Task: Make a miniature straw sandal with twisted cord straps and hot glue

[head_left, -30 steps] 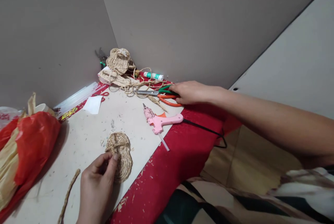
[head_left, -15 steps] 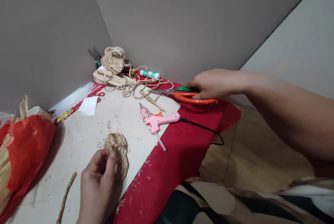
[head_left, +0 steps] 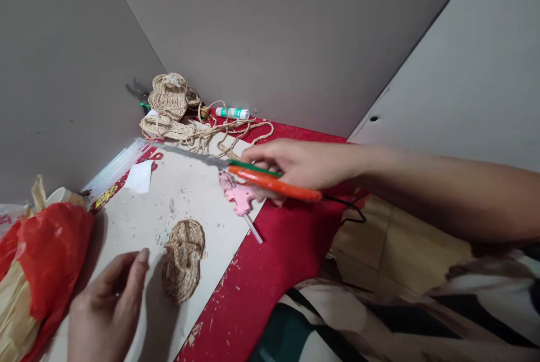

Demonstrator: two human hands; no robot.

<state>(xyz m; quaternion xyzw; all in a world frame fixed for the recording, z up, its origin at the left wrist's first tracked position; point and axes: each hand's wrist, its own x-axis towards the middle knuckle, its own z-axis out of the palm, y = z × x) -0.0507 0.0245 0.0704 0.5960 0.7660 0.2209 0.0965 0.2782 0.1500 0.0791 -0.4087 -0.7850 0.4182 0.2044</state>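
Note:
My right hand (head_left: 301, 164) is closed round the orange and green handles of a pair of scissors (head_left: 253, 173), held in the air over the pink glue gun (head_left: 238, 196), blades pointing left. A small woven straw sandal (head_left: 182, 259) lies on the pale board (head_left: 185, 193). My left hand (head_left: 105, 308) hovers just left of the sandal, fingers loosely curled and apart, holding nothing and not touching it.
More woven straw pieces and loose cord (head_left: 181, 114) are piled in the far corner beside a glue stick (head_left: 230, 112). A red plastic bag (head_left: 40, 261) sits at the left. A red cloth (head_left: 278, 255) covers the table's right part. Grey walls close in behind.
My right hand lifted the scissors off the table and brought them toward me over the glue gun. My left hand let go of the sandal and drew back to the left.

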